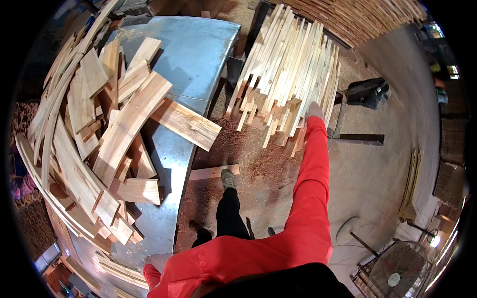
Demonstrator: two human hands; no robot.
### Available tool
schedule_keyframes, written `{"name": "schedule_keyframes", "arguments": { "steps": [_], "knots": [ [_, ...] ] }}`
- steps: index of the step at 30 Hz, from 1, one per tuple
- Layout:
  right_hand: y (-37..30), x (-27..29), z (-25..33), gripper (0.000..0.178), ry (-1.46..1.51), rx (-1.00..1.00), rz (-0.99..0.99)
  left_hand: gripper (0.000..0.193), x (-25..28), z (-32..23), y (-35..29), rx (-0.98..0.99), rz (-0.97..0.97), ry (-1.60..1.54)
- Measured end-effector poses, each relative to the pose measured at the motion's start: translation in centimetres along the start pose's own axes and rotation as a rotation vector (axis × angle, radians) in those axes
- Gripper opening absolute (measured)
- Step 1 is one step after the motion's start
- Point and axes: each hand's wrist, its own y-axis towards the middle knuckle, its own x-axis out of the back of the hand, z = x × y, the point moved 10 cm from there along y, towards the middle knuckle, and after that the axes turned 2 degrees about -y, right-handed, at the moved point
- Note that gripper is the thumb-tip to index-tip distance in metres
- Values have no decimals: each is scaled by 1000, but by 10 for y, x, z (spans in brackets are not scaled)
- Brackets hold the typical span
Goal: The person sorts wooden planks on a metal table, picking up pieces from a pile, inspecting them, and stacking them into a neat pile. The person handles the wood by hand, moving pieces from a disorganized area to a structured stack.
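My right hand (314, 110), at the end of a stretched red sleeve, is at the near right part of a stack of long pale wooden strips (290, 64). It touches or hovers just over the strips; its fingers are too small to make out. Low on the left, my left hand (156, 260) is at the near edge of a metal-topped table (171, 208), partly behind my red sleeve and blurred. No object shows in it. A heap of loose boards (131, 124) covers much of that table, with one board (186, 123) jutting past its right edge.
A short board (213, 172) lies on the sawdust-strewn floor under my shoe (227, 178). Right of the strips stands a metal frame (355, 138). A large fan (397, 270) is at the lower right. Stacked timber (348, 17) lines the back.
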Motion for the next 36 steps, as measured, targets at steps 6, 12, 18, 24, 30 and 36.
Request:
{"name": "schedule_keyframes", "arguments": {
  "steps": [6, 12, 18, 24, 30, 36],
  "knots": [
    [-5, 34, 29, 46, -523, 629, -724, 108, 12, 19, 29, 46, 152, -144],
    [-520, 78, 306, 44, 647, 1666, -225, 111, 80, 136, 6, 508, 215, -298],
    [-901, -105, 382, 60, 402, 2095, 457, 107, 36, 213, 55, 531, 143, -248],
    [-896, -303, 583, 114, -479, 1211, -298, 79, 24, 268, 136, 161, 223, -242],
    [-911, -272, 570, 116, -238, 1064, -217, 67, -21, 397, 200, 54, 210, -755],
    [-932, -288, 509, 105, -81, 1358, -224, 88, 15, 390, 201, 227, 146, -412]
  ]
}}
